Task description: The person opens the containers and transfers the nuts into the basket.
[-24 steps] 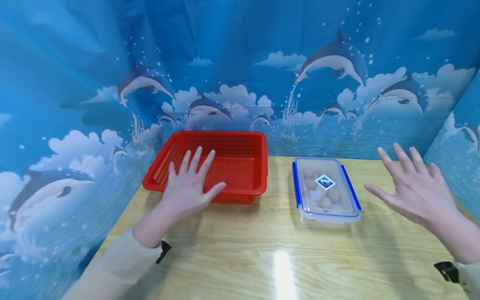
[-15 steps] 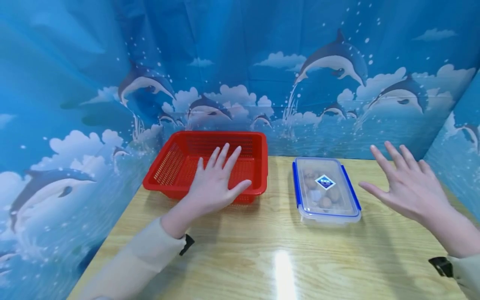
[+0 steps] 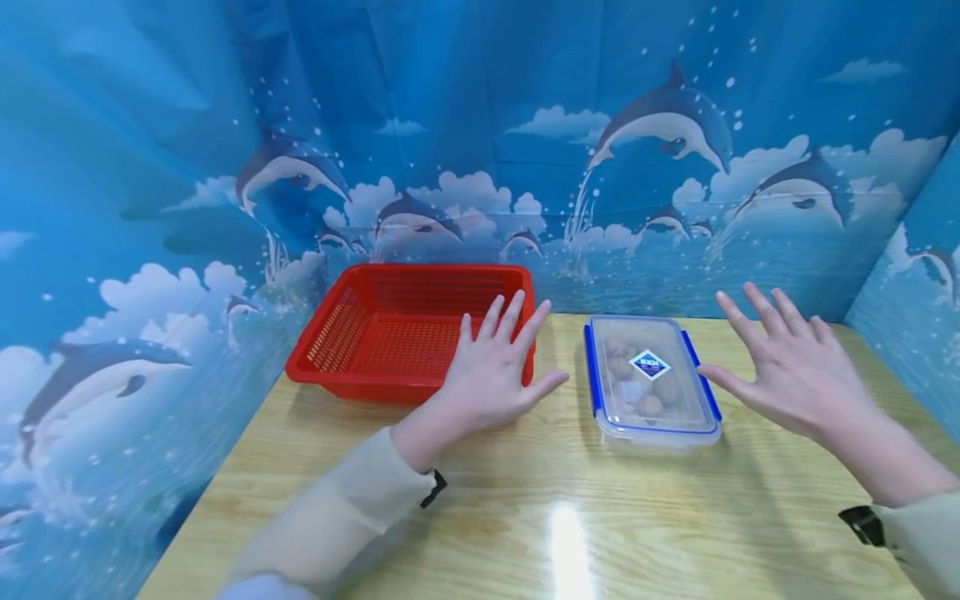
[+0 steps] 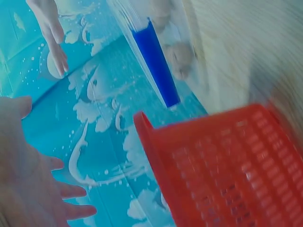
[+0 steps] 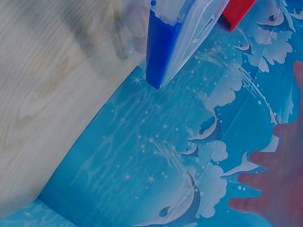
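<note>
A clear plastic food container (image 3: 660, 379) with blue side clips and a blue-and-white label stands on the table. Several round brownish things, egg-like, show through its lid. My left hand (image 3: 491, 367) has its fingers spread and overlaps the right front corner of the red plastic basket (image 3: 405, 390) in the head view. On the container's other side, my right hand (image 3: 798, 375) is also spread, its thumb tip at the right clip in that view. Both hands hold nothing. In the left wrist view a blue clip (image 4: 155, 66) shows beyond the basket.
The wood-grain table (image 3: 480, 517) runs back to a blue dolphin-print backdrop (image 3: 480, 125), which also covers the left and right sides. The basket has slotted walls and stands at the back left, left of the container.
My left hand has moved right, from over the basket's middle to its right front corner. My right hand has moved a little left, closer to the container. Basket and container have stayed put.
</note>
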### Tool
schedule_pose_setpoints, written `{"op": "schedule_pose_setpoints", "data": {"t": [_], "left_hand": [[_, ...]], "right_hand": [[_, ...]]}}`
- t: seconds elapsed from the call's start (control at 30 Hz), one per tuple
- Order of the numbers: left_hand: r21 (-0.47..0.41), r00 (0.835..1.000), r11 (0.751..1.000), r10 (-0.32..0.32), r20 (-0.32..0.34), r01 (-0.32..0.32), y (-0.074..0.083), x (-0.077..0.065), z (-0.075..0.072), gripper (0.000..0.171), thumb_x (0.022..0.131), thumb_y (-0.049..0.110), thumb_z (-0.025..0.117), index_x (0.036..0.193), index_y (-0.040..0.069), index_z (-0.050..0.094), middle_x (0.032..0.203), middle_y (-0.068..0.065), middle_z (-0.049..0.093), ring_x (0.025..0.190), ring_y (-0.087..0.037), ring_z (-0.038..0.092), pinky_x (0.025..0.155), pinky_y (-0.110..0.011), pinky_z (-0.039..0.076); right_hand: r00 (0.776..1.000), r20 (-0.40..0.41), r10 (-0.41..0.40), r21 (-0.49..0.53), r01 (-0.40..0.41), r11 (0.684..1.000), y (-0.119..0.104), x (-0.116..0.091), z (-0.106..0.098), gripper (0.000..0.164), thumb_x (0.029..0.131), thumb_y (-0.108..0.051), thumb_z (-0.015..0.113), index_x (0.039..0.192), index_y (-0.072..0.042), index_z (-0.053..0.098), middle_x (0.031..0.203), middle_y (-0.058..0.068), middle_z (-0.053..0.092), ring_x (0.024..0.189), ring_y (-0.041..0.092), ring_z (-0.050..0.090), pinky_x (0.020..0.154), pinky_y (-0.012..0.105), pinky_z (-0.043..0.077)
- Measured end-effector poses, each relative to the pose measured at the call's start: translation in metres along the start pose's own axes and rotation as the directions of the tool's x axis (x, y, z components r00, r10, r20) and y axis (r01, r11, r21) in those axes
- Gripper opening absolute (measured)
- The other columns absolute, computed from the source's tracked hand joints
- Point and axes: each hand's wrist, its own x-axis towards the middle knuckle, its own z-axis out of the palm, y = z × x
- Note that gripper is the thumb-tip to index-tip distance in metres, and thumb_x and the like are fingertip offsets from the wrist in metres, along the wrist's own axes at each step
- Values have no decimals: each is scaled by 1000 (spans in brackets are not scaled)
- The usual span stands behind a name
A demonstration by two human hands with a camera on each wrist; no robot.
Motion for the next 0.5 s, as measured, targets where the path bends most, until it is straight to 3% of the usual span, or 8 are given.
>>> {"op": "schedule_pose_setpoints", "data": {"t": [0.2,0.37,0.5], "left_hand": [[2,998,998,55,2,-55,20,8,11,87,90,73,33,157,30,-3,163,-7,1,147,-32,1,113,-59,9],[-55,993,992,113,11,-113,34,15,20,85,92,71,33,157,29,-1,162,-7,-1,147,-30,-1,116,-49,10],[-103,992,987,125,18,-123,41,21,27,84,93,71,30,156,28,-4,162,-7,-3,147,-28,-2,116,-42,9]], "right_hand": [[1000,11,-4,6,4,1000,-4,1,6,94,89,-63,54,158,-20,6,159,22,8,140,51,11,97,74,17],[1000,8,-10,-11,11,1000,-6,0,11,94,89,-63,53,158,-19,7,158,23,12,138,52,15,97,72,21],[1000,15,-6,3,6,1000,-7,0,17,93,91,-62,52,158,-17,7,157,24,12,137,52,18,98,73,20]]}}
